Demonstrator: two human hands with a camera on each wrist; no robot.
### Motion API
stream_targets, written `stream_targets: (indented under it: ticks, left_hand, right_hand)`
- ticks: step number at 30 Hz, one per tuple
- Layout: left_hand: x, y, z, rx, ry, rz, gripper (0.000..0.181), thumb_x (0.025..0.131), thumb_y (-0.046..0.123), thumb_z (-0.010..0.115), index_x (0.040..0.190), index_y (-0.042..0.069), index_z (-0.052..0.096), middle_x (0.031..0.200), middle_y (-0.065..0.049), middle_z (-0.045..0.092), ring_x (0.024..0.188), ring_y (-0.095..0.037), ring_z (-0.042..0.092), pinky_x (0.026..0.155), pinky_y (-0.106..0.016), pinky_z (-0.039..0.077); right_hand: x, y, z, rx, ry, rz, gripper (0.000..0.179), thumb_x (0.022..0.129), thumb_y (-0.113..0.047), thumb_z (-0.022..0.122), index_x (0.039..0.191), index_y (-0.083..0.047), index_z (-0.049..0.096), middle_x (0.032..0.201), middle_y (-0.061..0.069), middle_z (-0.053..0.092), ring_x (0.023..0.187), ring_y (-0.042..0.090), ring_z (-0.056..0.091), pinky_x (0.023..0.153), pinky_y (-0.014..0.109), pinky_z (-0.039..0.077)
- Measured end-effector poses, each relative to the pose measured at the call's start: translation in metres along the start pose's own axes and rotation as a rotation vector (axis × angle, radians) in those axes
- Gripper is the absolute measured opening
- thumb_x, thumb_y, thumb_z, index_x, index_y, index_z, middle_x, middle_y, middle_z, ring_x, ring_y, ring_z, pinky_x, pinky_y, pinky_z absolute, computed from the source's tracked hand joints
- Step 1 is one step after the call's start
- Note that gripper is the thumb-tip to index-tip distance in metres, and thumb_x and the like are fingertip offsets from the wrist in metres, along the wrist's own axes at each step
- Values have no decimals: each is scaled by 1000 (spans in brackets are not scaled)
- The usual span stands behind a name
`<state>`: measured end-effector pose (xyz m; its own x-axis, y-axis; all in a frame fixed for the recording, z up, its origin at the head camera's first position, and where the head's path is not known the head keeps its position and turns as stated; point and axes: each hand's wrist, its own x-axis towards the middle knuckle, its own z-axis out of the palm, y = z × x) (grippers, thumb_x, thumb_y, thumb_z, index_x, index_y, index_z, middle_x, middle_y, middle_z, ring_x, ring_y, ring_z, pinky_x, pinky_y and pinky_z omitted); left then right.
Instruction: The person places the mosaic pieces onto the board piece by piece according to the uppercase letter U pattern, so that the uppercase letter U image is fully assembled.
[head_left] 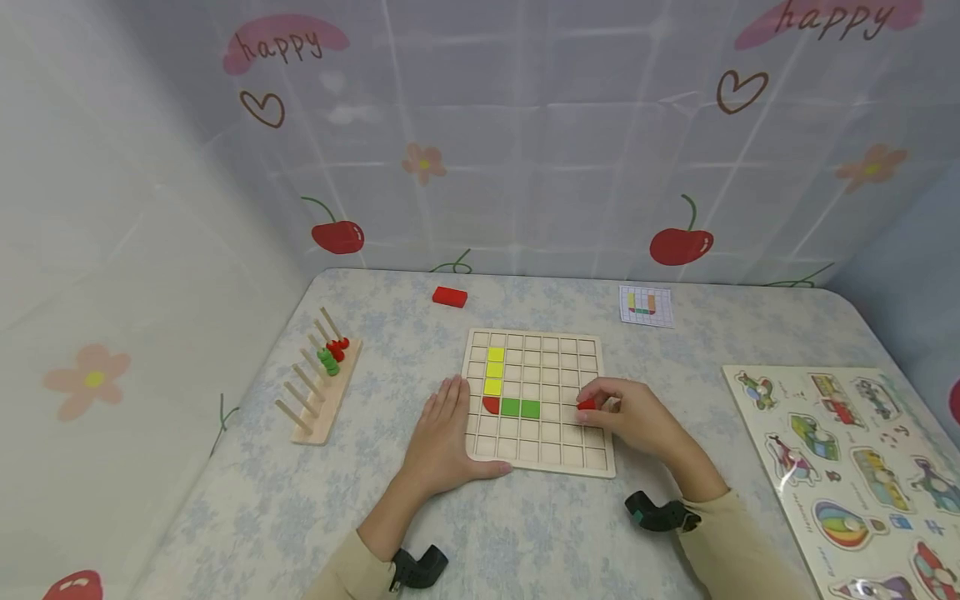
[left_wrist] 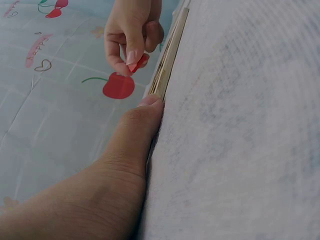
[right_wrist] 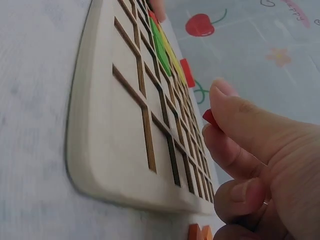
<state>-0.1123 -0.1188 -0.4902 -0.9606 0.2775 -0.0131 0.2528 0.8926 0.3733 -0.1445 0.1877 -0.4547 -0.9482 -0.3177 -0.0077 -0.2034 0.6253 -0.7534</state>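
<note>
A wooden grid board lies flat on the table. On its left part sit a column of yellow squares, a red piece with a rounded corner and two green squares in a row. My left hand rests along the board's left edge, fingers straight, its thumb at the near edge. Over the board's right side, my right hand pinches a small red piece between thumb and index finger. That piece's outline is mostly hidden by the fingers.
A pattern card and a red block lie behind the board. To the left stands a peg rack with red and green beads. A picture puzzle board covers the right side. Orange pieces lie beside the grid board.
</note>
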Motion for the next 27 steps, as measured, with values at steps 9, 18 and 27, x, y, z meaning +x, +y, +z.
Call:
stream_targets:
  ticks: [9, 18, 27]
  left_hand:
    - [0, 1, 0, -5, -8, -10, 138, 64, 85, 66, 159, 4, 6, 169, -11, 6, 157, -25, 2, 126, -47, 11]
    - [0, 1, 0, -10, -10, -14, 139, 64, 85, 66, 160, 5, 5, 169, -10, 4, 157, -24, 1, 126, -46, 11]
    - [0, 1, 0, -7, -2, -10, 139, 64, 85, 67, 159, 4, 7, 168, -11, 6, 157, -24, 3, 126, -46, 11]
  right_hand:
    - [18, -21, 19, -43, -9, 28, 24, 77, -35, 85, 93, -22, 72, 74, -5, 60, 61, 14, 49, 53, 23, 41]
    - [22, -25, 27, -72, -40, 58, 27, 81, -34, 82, 103, -21, 76, 77, -8, 65, 65, 13, 52, 59, 23, 44]
    - [23, -23, 29, -141, -29, -33, 20, 82, -33, 80, 99, -23, 76, 80, -10, 62, 72, 10, 53, 67, 26, 46]
